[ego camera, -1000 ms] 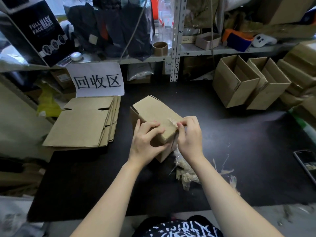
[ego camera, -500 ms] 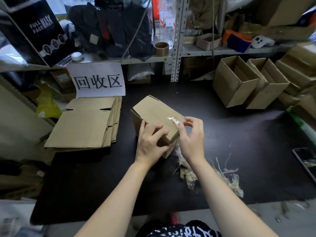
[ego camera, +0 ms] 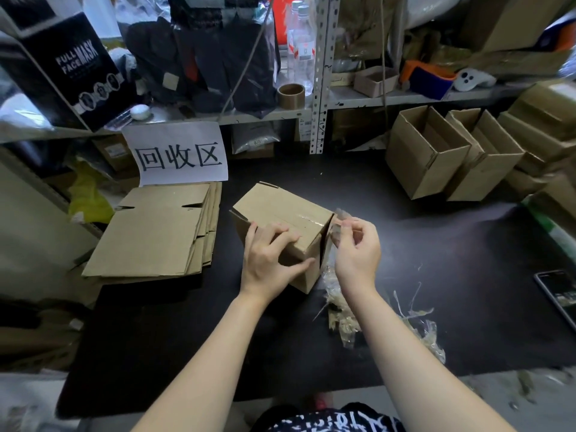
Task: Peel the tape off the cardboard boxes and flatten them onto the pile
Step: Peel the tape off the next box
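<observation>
Grip of right hand [ego camera: 358, 254] on tape [ego camera: 342, 214]

Packing storeroom: cluttered metal shelving [ego camera: 318, 73], stacked cardboard boxes [ego camera: 427, 151].

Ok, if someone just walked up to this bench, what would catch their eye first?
Probably the two hands at the centre of the dark table: the left hand grips a small cardboard box while the right hand pinches a strip of clear tape at its right edge. Next, the pile of flattened boxes to the left, below a white sign.
</observation>
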Available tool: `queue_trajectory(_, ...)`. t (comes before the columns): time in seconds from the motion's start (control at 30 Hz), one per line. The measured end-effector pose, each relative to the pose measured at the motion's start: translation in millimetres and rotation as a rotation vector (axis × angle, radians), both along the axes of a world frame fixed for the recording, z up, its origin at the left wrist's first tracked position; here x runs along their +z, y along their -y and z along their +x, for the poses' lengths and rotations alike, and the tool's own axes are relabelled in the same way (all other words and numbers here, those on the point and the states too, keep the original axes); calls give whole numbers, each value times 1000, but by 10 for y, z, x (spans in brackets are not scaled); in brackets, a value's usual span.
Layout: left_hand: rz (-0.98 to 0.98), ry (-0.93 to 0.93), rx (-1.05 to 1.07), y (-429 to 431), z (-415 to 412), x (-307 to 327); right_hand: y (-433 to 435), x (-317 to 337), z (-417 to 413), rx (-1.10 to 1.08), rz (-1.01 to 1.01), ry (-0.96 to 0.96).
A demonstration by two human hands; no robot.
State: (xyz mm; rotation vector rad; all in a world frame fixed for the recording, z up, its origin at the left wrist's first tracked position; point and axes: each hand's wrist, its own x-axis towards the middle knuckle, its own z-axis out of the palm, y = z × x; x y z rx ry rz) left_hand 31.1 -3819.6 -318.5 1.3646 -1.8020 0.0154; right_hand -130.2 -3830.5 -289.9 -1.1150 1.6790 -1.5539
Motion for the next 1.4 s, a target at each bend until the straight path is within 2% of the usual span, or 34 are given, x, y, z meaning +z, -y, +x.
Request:
queue_trajectory(0.13, 24, -94, 94, 45, 49, 124, -25, 31, -24, -2, 140, 495)
queue_trajectory(0.27, 41, -271, 134, 133, 140, 351, -20, 161, -125, 14, 104, 678)
queue_trajectory(0.33, 79, -368, 163, 165, 163, 441, 8, 241, -161, -11, 65, 680)
queue_trajectory(0.4, 155, -441, 229, 197, 181, 490, 21, 320, -161, 22, 46, 645)
queue_trajectory(0.5, 265, -409, 285, 221, 208, 516, 33, 325, -158, 152, 21, 548)
queue_trajectory(0.57, 319, -313, 276, 230, 244, 542, 33, 269, -155, 259, -20, 319)
queue_trajectory(0.67, 354, -87, 276, 275, 344, 554, 22, 151, -110, 365, -116, -162)
queue_trajectory(0.73, 386, 16, 283, 310, 401, 575, 25, 94, -39, 411, -174, -372)
queue_trajectory(0.8, 417, 84, 288, 326, 441, 594, 25, 70, 15, 475, -163, -488)
queue_trajectory(0.9, 428, 147, 318, 309, 499, 604, 3, 142, -1, 622, -77, -527)
queue_trajectory(1.03, 446, 146, 319, 284, 544, 581, -14, 244, 61, 748, 35, -396)
queue_trajectory(1.23, 436, 128, 256, 216, 554, 571, 97, 269, 188, 554, -85, -433)
queue_trajectory(1.33, 436, 173, 232, 193, 539, 546, 194, 220, 254, 521, -2, -446)
queue_trajectory(1.4, 428, 212, 236, 186, 533, 538, 262, 183, 310, 485, 45, -546)
